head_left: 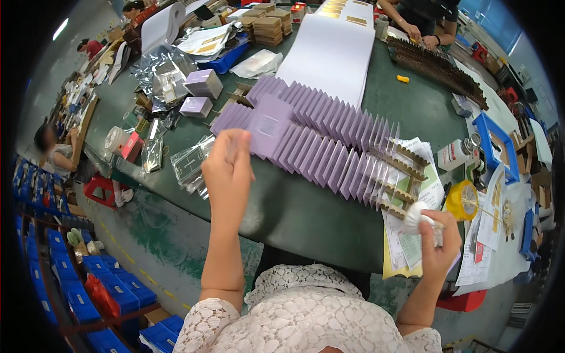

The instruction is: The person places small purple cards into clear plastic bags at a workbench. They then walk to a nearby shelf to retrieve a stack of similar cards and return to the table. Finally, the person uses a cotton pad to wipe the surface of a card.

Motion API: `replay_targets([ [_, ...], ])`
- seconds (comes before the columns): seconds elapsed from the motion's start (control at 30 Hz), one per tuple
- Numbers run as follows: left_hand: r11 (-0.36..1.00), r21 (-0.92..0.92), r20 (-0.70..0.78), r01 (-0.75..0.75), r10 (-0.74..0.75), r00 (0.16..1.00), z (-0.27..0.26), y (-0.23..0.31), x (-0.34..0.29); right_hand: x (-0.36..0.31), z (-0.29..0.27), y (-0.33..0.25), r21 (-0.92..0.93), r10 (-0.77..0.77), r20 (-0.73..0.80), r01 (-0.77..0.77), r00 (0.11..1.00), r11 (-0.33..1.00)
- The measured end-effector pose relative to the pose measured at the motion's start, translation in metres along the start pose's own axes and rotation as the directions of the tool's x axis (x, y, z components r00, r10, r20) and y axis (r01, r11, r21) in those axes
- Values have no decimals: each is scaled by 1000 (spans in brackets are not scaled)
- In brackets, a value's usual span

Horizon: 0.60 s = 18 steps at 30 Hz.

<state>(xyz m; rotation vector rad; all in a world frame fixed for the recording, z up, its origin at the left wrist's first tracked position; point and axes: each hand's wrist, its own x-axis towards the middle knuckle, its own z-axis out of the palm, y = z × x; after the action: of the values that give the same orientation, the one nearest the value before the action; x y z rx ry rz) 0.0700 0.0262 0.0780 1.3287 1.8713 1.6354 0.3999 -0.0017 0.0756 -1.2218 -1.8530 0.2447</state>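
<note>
My left hand point(231, 162) is closed on the edge of a flat, square lilac card point(271, 125) with a paler patch in its middle. Behind and beside that card, two long rows of similar lilac cards point(321, 159) stand tilted in slotted, notched racks point(406, 170). Toward the right end of the rows some pieces look clear. Over the table's near right side, my right hand point(438, 238) grips a bunched white cloth point(419, 217). The cloth is close to the racks' right end.
Lilac stacks point(203, 84) and clear plastic bags point(159, 76) lie on the left. Large white sheets point(326, 56) spread behind the racks. At right are yellow tape point(462, 200), a white-and-red can point(456, 154) and a blue tray point(494, 144). A person point(421, 23) works across the table.
</note>
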Motion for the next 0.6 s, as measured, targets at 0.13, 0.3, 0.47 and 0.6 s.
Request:
replay_targets([
  [0.13, 878, -326, 454, 350, -180, 873, 13, 12, -45, 20, 25, -31, 53, -231, 85, 227, 969, 972],
  [0.3, 834, -373, 570, 407, -141, 810, 24, 14, -73, 30, 52, -43, -9, -443, 106, 446, 890, 895],
  [0.47, 823, -368, 601, 433, -145, 786, 27, 21, -82, 6, 58, -52, 75, -535, 242, 534, 810, 842],
  [0.6, 809, -344, 655, 477, -157, 739, 24, 21, -87, 38, 47, -20, -88, -415, 105, 424, 904, 902],
])
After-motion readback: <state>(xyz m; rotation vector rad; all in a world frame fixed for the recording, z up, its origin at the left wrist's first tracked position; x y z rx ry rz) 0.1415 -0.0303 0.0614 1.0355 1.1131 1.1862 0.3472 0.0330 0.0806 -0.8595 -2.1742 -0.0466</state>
